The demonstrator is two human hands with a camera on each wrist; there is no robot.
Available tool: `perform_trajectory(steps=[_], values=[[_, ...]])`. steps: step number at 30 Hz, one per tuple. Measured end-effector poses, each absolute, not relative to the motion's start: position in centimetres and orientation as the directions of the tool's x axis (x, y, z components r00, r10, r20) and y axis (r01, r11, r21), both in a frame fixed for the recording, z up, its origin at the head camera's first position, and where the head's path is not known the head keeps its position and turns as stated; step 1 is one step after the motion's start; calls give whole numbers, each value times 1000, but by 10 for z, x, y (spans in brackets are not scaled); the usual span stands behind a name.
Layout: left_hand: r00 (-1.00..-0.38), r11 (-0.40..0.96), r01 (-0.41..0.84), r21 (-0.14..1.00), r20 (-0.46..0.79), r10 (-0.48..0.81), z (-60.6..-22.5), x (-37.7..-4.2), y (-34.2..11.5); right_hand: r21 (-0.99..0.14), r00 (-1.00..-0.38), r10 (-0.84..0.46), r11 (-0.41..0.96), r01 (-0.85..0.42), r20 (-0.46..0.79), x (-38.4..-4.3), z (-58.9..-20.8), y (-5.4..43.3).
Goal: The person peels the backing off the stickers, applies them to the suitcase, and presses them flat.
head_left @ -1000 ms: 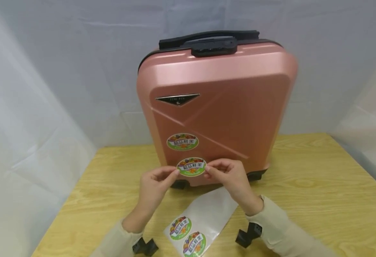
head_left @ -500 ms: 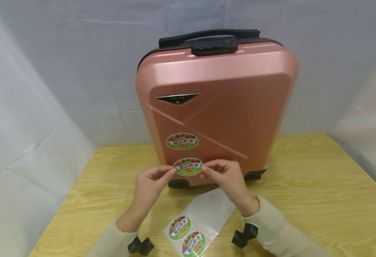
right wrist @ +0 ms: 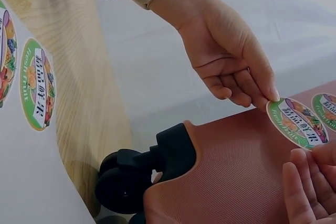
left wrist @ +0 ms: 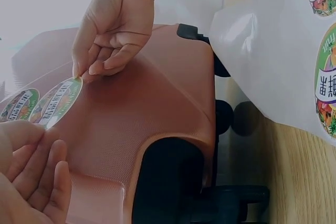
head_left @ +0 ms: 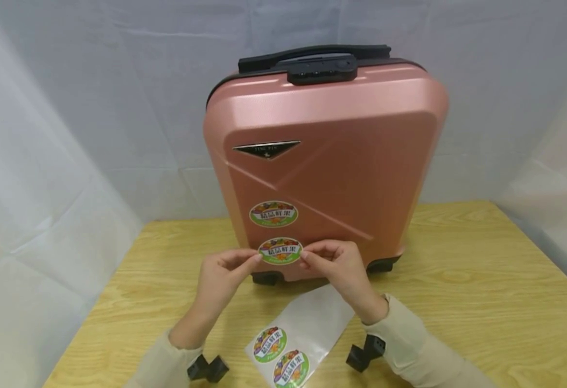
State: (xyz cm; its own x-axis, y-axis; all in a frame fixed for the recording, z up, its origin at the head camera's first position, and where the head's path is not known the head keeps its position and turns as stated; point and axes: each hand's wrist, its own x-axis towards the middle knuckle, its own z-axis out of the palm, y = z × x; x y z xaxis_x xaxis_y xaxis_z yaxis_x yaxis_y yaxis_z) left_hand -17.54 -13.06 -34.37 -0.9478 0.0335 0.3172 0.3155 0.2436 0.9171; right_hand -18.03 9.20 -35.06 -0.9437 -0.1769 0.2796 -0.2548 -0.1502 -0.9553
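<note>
An oval fruit sticker (head_left: 280,251) with a green lower edge is stretched between both hands in front of the lower part of a pink suitcase (head_left: 341,172). My left hand (head_left: 219,277) pinches its left end between thumb and forefinger. At the opposite end, my right hand (head_left: 343,268) pinches it the same way. In the left wrist view the held sticker (left wrist: 56,102) lies close to the case; whether it touches I cannot tell. A matching sticker (head_left: 273,214) is on the suitcase just above the held one.
A white backing sheet (head_left: 314,318) with two more oval stickers (head_left: 270,345) lies on the wooden table (head_left: 482,302) before the suitcase. Black wheels (right wrist: 123,182) show at the suitcase's bottom. White cloth (head_left: 118,108) hangs behind and at the sides.
Both hands have shifted slightly left with the sticker between them, bringing it more nearly under the upper sticker. The suitcase and backing sheet look practically unmoved.
</note>
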Motion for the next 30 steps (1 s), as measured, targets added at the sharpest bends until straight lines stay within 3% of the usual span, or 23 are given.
perform_trajectory(steps=[19, 30], values=[[-950, 243, 309, 919, 311, 35, -342, -180, -131, -955, -944, -151, -91, -284, 295, -180, -348, 90], [-927, 218, 372, 902, 374, 31, -343, -179, -131, -952, -942, -142, -93, -293, 304, -179, -347, 88]])
